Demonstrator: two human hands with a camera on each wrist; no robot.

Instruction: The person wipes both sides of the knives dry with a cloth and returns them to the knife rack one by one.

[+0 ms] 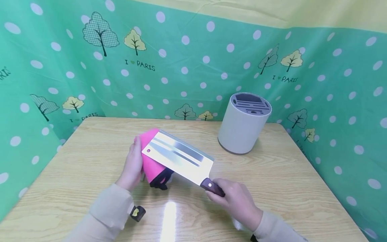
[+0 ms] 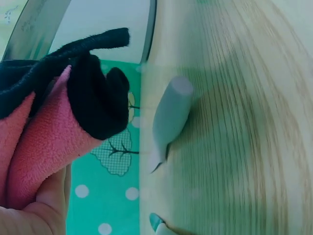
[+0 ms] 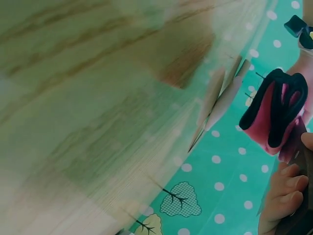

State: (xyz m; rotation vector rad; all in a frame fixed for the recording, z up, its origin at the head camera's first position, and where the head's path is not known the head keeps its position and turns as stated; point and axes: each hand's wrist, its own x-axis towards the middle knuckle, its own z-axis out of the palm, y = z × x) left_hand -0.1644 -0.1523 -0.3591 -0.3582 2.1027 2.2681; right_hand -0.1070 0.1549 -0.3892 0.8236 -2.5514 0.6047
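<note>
Cleaver (image 1: 178,156), held above the wooden table (image 1: 99,144) between the two hands, broad face up. Runs on a slant, long axis from the dark handle (image 1: 213,187) at near right to the holed blade corner at far left. Gripped at that handle by the right hand (image 1: 237,198), with fingers curled round it; nearer to the right hand by the handle, yet at the far-left end just beside the left hand (image 1: 133,164). Crosses, in the head view, over the pink cloth (image 1: 151,173) with dark edging (image 2: 98,112), itself grasped in the left hand; touching the blade or slightly apart, cannot tell. Seems, judging by the handle's line and the grey band along one side, to turn its spine to near left and its cutting edge to far right, away from the left wrist. Lies near and left of the white knife holder (image 1: 243,126), well apart from its upward-facing slots. In the left wrist view, also on the table, a pale-handled utensil (image 2: 171,115), exact kind uncertain.
</note>
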